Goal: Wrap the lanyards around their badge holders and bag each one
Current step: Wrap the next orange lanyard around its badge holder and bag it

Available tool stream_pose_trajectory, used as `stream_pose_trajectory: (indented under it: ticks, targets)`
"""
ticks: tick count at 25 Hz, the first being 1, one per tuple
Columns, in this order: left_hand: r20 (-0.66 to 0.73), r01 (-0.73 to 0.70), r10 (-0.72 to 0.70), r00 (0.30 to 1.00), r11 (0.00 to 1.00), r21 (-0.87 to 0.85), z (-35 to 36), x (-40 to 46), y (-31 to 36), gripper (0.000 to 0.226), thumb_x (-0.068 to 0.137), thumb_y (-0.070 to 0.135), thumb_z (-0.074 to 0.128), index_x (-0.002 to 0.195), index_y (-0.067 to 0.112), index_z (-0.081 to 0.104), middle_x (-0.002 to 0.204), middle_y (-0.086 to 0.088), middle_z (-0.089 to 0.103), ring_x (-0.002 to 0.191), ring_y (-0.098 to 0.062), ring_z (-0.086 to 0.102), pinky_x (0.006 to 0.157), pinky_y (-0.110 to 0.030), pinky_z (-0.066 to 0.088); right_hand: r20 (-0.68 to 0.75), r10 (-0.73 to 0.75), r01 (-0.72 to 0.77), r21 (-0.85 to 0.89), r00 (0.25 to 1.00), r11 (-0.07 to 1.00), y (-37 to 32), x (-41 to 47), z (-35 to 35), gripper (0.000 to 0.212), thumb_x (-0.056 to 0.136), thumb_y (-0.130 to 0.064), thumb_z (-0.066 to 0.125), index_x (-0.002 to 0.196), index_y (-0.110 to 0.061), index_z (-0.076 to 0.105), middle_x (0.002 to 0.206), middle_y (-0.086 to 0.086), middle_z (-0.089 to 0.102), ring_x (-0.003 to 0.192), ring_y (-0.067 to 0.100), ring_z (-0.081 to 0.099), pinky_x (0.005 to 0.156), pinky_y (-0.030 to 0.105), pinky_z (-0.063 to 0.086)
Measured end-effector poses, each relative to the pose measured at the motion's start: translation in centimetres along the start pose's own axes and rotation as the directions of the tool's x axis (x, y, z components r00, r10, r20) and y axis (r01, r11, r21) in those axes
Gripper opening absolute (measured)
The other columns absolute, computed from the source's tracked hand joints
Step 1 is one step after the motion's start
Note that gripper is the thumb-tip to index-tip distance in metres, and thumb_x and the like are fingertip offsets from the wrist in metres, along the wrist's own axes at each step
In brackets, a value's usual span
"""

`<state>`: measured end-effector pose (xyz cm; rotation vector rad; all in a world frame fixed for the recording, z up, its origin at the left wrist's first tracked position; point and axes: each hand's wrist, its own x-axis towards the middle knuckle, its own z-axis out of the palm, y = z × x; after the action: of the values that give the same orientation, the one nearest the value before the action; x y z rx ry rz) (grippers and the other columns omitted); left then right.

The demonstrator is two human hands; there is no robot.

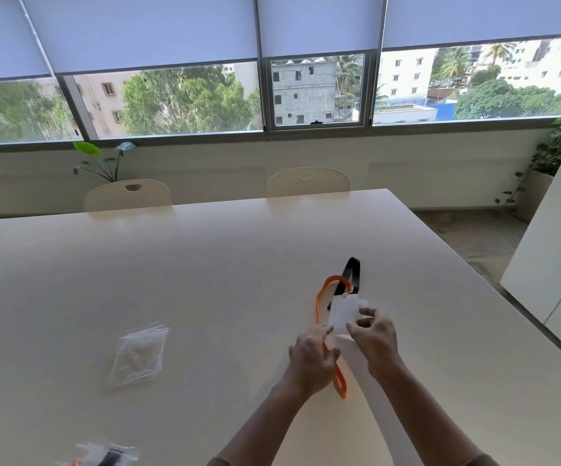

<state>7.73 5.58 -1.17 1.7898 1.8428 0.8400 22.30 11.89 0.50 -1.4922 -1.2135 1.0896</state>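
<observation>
Head-camera view is looking down across a pale table (pixel 205 264), and the clear badge holder (pixel 343 314) lying on it serves as the landmark for everything else. Both hands are working at the holder's near end. The left hand (pixel 312 358) is reaching in with fingers extended and only lightly bent, its fingertips (pixel 327 329) touching the holder's near left corner and lying over the orange lanyard (pixel 321 297). The right hand (pixel 375 334) is curling its fingers at the holder's near right edge; motion blur is hiding whether it is actually pinching the plastic. The orange lanyard is looping out past the holder's far left side and trailing back toward the person, its end showing near the left wrist. A black lanyard (pixel 351 274) is lying beyond the holder's far end, crossing the orange loop. Well to the left of the holder, a clear zip bag (pixel 137 356) is resting flat on the table. Farther left and nearer the person, at the bottom edge, a second bag (pixel 107 455) is holding something black and orange. Beyond the holder, two pale chairs (pixel 307 181) are standing at the table's far side beneath the windows (pixel 178 99).
</observation>
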Motion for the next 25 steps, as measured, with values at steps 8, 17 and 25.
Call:
stream_pose_trajectory:
  ticks: [8,17,25]
  targets:
    - [-0.147,0.123,-0.265,0.953,0.782,-0.610,-6.8,-0.8,-0.3,0.029,0.109,0.024,0.064,0.137,0.017,0.068,0.108,0.002,0.082,0.093,-0.011,0.080,0.075,-0.018,0.062,0.211,-0.140,0.110,0.148,0.967,0.983,-3.1,-2.7,-0.2,0.037,0.093,0.001,0.082,0.118,-0.025,0.073,0.102,0.003,0.082,0.089,0.023,0.079,0.064,0.023,0.063]
    - [-0.264,0.008,-0.288,0.921,0.688,-0.725,-13.9,-2.6,0.1,0.013,0.096,0.014,0.082,0.106,0.021,0.079,0.097,0.003,0.085,0.085,-0.008,0.080,0.067,-0.024,0.064,0.343,-0.300,0.235,0.219,0.890,0.947,-5.5,-6.6,2.1,0.014,0.101,-0.019,0.077,0.113,-0.025,0.078,0.097,0.002,0.083,0.083,0.024,0.075,0.069,0.029,0.062]
    - [-0.180,-0.067,-0.069,0.981,0.753,-0.655,-17.7,-4.6,2.1,0.020,0.091,0.012,0.086,0.104,0.026,0.081,0.100,0.002,0.087,0.085,-0.014,0.083,0.070,-0.026,0.065,0.549,-0.347,-0.061,0.592,0.761,0.804,-8.8,-8.7,4.0,0.057,0.113,-0.052,0.036,0.137,-0.017,0.074,0.131,0.021,0.077,0.117,0.037,0.075,0.098,0.054,0.063]
